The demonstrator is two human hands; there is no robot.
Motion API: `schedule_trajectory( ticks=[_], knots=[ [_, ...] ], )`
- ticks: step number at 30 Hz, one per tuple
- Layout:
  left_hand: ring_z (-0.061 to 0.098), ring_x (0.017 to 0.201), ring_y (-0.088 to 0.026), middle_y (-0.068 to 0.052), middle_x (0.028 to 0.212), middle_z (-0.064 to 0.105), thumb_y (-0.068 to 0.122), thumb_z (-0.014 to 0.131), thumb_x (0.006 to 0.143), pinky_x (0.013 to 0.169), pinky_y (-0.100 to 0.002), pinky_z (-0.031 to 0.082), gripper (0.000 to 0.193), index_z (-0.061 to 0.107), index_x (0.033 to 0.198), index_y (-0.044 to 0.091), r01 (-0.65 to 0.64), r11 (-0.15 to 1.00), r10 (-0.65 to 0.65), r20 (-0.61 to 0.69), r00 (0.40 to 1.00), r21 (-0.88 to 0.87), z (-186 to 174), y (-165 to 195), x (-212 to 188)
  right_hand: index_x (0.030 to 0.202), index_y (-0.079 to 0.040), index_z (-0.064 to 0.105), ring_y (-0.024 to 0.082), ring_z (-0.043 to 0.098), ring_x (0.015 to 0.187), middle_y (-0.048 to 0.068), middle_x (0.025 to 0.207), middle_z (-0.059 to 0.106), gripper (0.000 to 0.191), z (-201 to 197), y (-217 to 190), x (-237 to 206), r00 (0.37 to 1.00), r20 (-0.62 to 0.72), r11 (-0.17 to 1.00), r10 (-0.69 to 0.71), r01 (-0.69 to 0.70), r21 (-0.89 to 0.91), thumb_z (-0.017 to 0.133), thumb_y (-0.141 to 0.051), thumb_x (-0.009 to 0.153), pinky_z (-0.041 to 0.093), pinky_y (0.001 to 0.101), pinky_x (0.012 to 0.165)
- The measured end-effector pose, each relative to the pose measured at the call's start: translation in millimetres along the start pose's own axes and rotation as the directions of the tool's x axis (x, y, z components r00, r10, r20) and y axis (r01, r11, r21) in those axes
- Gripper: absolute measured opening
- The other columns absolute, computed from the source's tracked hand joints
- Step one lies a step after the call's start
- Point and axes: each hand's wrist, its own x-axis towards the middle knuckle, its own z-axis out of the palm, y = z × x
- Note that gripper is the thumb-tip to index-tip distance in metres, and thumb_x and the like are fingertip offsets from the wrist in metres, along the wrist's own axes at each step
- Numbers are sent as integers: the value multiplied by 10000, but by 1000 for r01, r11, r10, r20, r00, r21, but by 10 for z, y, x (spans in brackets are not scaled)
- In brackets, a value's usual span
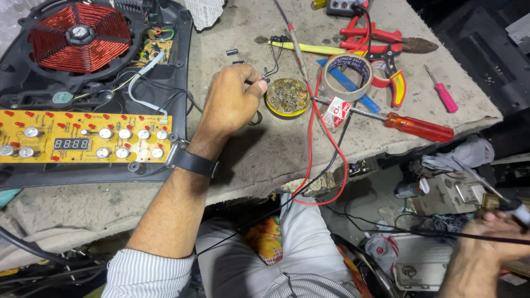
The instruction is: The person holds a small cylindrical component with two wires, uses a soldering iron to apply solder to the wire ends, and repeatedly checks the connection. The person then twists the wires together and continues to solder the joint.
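My left hand (pixel 234 102), with a black watch on its wrist, rests on the grey workbench (pixel 265 152). Its fingertips pinch a small dark component (pixel 265 83) with thin leads, just left of a round yellow tin (pixel 287 96) of crusty paste. My right hand (pixel 488 237) is low at the right, off the bench, closed around the handle of a dark tool (pixel 516 212) with a black cable (pixel 441 234) running from it. The tool's tip is out of frame.
An opened induction cooker with a red coil (pixel 80 36) and a yellow control board (pixel 83 137) fills the left. A tape roll (pixel 346 77), red pliers (pixel 381 36), red screwdriver (pixel 419 127), pink screwdriver (pixel 444 95) and red and black wires (pixel 312 138) lie right of the tin.
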Motion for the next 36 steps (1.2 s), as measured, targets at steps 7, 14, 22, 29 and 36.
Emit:
schedule_trajectory(
  ticks=[7,14,22,29,36],
  knots=[
    [738,750,-244,-172,798,744,164,749,870,703,-393,557,171,768,928,4,25,999,-28,105,994,22,27,-35,156,1090,-7,577,220,609,694,112,879,613,328,-432,79,171,999,-52,997,3,-7,-83,644,-328,1108,509,329,616],
    [746,720,-199,-157,776,761,183,760,866,670,-360,569,193,771,933,2,120,993,-119,133,984,1,109,-35,108,1099,16,563,209,636,655,120,883,616,321,842,220,-139,886,425,973,-186,227,-46,712,-266,1056,536,320,555],
    [733,736,-198,-145,798,756,208,790,879,687,-356,559,183,781,911,28,52,992,-69,141,988,115,149,9,123,1107,26,527,181,653,612,131,869,620,388,2220,286,-1106,678,685,948,-266,314,58,805,-225,1006,587,318,535],
    [701,682,-199,-135,752,731,195,777,890,645,-367,541,173,761,892,22,64,989,-83,145,986,132,208,40,138,1129,27,512,162,690,703,154,903,676,336,2289,555,-1338,556,824,925,-106,360,-124,808,-124,1083,604,287,662],
    [691,669,-197,-131,740,726,202,760,902,637,-366,540,180,752,908,23,90,988,-109,160,981,123,241,24,144,1135,37,504,154,702,715,150,906,692,314,2294,656,-1323,532,846,944,-17,288,-162,783,-100,1096,617,289,676]
  ],
)
